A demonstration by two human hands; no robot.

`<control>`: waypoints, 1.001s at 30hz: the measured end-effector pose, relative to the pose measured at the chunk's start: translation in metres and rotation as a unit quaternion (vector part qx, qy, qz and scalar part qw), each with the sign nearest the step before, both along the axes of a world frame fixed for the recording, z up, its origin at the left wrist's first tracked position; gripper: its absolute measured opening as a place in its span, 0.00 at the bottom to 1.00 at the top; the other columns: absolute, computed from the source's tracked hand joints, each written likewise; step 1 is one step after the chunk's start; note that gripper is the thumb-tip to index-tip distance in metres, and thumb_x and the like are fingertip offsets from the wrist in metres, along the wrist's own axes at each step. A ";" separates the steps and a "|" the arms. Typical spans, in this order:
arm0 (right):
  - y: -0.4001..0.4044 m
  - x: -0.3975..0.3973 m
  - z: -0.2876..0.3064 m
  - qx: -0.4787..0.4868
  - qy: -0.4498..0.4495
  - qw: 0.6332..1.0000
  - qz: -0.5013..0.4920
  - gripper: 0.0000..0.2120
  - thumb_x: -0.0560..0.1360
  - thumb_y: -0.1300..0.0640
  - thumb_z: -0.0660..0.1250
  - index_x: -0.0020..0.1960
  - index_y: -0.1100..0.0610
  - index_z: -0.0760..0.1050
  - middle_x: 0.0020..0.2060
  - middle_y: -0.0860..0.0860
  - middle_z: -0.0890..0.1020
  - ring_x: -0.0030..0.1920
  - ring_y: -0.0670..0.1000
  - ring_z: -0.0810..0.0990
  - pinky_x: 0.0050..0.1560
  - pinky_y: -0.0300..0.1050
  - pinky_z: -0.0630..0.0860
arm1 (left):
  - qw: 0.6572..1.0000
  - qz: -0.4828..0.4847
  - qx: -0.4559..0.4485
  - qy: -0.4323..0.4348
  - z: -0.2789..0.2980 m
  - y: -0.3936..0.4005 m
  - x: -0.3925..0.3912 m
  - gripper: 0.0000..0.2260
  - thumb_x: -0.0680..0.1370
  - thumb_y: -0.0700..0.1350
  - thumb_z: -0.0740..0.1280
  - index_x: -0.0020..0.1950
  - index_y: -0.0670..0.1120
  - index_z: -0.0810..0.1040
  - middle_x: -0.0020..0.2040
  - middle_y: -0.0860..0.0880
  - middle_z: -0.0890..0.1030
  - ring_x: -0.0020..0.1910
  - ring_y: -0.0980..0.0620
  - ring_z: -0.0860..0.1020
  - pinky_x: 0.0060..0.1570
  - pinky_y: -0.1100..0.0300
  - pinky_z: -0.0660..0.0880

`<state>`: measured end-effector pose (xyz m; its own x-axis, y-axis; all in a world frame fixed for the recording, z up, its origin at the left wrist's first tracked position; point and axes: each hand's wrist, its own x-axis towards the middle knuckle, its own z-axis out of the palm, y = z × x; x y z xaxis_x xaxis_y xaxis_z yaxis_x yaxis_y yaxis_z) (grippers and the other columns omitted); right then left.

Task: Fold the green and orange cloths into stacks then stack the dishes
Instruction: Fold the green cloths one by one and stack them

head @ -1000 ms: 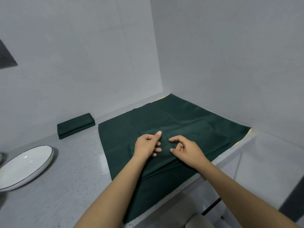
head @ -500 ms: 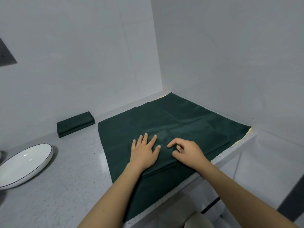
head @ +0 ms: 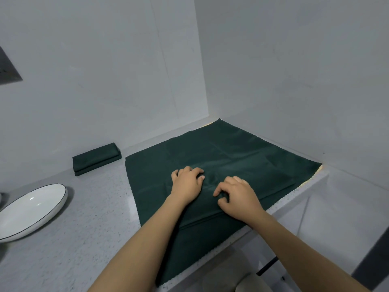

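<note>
A large dark green cloth (head: 221, 157) lies spread over the grey counter's right corner, its near edge hanging over the front. My left hand (head: 186, 184) rests on the cloth's middle with fingers curled into the fabric. My right hand (head: 237, 197) sits just to its right, fingers bent and pinching a fold of the same cloth. A folded green cloth (head: 96, 158) lies against the back wall at the left. A white dish with a dark rim (head: 31, 211) stands at the far left. No orange cloth is plainly in view; only a pale strip shows under the green cloth's edges.
Two grey walls meet in a corner behind the cloth. The counter (head: 88, 239) has a front edge at lower right, with a drop to the floor beyond it. A dark panel (head: 8, 70) hangs on the left wall.
My left hand went from lying flat with spread fingers to curling its fingers into the cloth. My right hand shifted slightly nearer and keeps pinching the fabric.
</note>
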<state>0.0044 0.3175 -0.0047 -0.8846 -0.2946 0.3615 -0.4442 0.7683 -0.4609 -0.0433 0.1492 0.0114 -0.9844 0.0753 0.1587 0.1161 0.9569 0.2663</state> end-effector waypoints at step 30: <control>-0.051 -0.021 0.017 -0.038 -0.144 0.989 0.020 0.09 0.75 0.60 0.66 0.44 0.45 0.73 0.39 0.42 0.78 0.51 0.46 0.69 0.50 0.39 0.54 | 0.931 0.239 0.272 -0.030 0.020 -0.085 0.055 0.10 0.76 0.49 0.68 0.40 0.47 0.70 0.41 0.50 0.77 0.44 0.49 0.76 0.42 0.59 0.69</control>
<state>-0.0168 0.2666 0.0123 -0.9420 -0.3141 0.1179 -0.3157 0.7108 -0.6286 0.0119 0.0641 0.0316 -0.8929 -0.4502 -0.0107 -0.3193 0.6163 0.7199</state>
